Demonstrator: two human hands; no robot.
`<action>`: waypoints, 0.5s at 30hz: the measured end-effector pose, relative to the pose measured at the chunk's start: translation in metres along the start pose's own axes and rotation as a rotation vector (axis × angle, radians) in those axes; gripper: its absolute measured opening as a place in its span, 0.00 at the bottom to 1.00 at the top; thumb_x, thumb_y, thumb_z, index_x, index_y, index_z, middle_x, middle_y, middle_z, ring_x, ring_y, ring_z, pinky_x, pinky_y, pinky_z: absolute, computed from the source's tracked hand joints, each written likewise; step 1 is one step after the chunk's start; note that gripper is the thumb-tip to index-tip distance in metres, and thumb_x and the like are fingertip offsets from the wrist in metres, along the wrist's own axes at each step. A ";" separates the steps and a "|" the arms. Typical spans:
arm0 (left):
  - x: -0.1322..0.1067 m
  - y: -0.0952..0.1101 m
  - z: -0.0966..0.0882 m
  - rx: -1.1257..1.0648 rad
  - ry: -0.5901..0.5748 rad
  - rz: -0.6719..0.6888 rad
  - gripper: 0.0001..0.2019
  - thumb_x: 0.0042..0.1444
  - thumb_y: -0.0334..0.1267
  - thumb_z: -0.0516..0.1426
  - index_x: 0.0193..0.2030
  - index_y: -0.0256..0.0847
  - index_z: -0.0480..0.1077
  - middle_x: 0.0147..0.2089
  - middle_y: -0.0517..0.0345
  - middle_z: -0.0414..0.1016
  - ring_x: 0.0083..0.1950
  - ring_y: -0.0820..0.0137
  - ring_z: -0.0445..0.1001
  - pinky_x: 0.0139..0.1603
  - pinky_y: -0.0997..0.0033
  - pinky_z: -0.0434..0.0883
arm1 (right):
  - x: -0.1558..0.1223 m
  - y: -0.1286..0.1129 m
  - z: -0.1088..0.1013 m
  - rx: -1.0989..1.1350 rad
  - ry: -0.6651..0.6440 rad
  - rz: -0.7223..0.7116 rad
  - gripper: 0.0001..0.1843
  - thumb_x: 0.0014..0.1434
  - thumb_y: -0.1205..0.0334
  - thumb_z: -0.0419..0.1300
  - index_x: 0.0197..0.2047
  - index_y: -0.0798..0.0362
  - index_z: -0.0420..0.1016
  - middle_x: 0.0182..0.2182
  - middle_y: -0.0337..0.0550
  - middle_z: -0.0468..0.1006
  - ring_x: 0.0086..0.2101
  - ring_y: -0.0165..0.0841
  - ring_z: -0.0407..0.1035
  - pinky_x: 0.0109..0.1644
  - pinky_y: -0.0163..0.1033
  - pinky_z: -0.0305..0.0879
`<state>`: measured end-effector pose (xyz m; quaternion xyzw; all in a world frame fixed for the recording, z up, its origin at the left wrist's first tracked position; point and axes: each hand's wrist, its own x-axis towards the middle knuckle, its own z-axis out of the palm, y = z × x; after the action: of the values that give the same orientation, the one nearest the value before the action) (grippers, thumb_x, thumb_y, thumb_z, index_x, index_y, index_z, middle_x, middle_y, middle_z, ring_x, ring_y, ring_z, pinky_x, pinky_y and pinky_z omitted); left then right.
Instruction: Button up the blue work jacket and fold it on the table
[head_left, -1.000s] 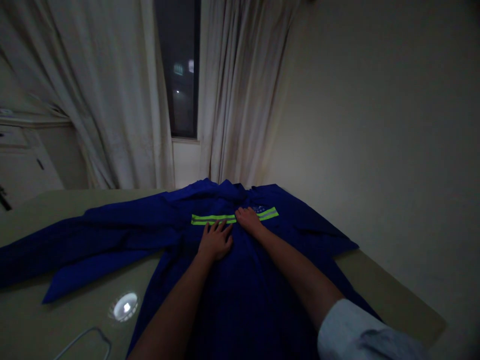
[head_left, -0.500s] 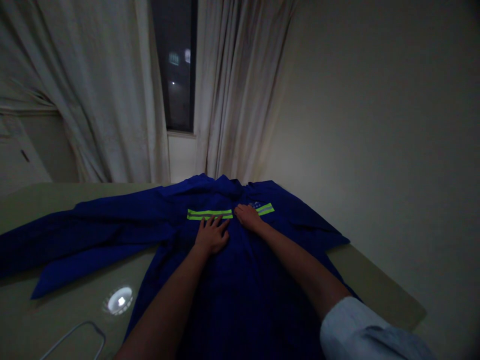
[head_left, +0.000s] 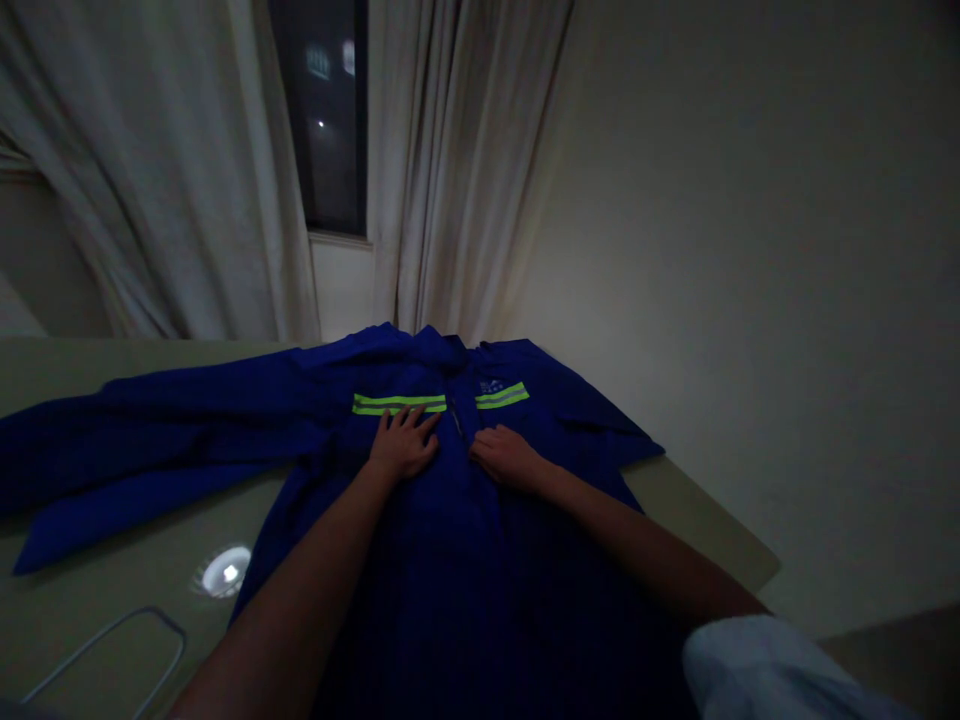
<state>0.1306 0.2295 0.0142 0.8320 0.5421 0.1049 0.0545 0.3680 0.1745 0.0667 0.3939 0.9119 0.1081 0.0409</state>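
Note:
A blue work jacket (head_left: 465, 590) with yellow-green reflective stripes (head_left: 399, 403) lies spread front-up on a greenish table (head_left: 90, 600). Its left sleeve (head_left: 135, 450) stretches out across the table. My left hand (head_left: 403, 445) lies flat and open on the chest, just below the left stripe. My right hand (head_left: 504, 456) rests on the cloth right of the front opening, below the right stripe (head_left: 501, 396), fingers curled toward the placket; whether it pinches the fabric is unclear.
A round reflection of a lamp (head_left: 223, 572) shines on the table at the left, beside a grey cable loop (head_left: 112, 650). White curtains (head_left: 180, 180) and a dark window (head_left: 322, 110) stand behind. The table's right edge (head_left: 720, 540) meets a plain wall.
My right hand has slid down from the stripe toward me, now below it beside the front opening. My left hand stays flat on the chest. The view has shifted down and left.

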 end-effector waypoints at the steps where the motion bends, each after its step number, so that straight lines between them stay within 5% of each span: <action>1: 0.000 0.000 0.000 0.002 -0.005 0.001 0.30 0.71 0.52 0.45 0.77 0.54 0.59 0.80 0.51 0.56 0.80 0.46 0.52 0.77 0.34 0.45 | -0.010 -0.005 -0.004 0.003 -0.005 -0.021 0.12 0.77 0.62 0.53 0.48 0.55 0.77 0.43 0.49 0.79 0.44 0.38 0.70 0.48 0.42 0.57; 8: 0.001 -0.001 -0.003 0.023 -0.040 0.007 0.31 0.71 0.53 0.43 0.78 0.53 0.57 0.81 0.51 0.54 0.80 0.46 0.51 0.77 0.34 0.45 | -0.099 -0.050 -0.049 0.122 -0.078 -0.155 0.06 0.72 0.67 0.56 0.46 0.53 0.74 0.41 0.45 0.78 0.39 0.35 0.68 0.44 0.41 0.55; 15: 0.005 -0.004 0.000 0.043 -0.054 0.015 0.32 0.71 0.55 0.41 0.79 0.53 0.55 0.81 0.50 0.52 0.80 0.44 0.51 0.76 0.33 0.45 | -0.231 -0.143 -0.074 0.368 -0.106 -0.146 0.04 0.71 0.63 0.58 0.40 0.49 0.71 0.36 0.38 0.77 0.37 0.33 0.68 0.46 0.42 0.58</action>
<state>0.1288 0.2355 0.0135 0.8395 0.5364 0.0710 0.0506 0.4132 -0.1013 0.1038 0.3328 0.9389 -0.0844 0.0236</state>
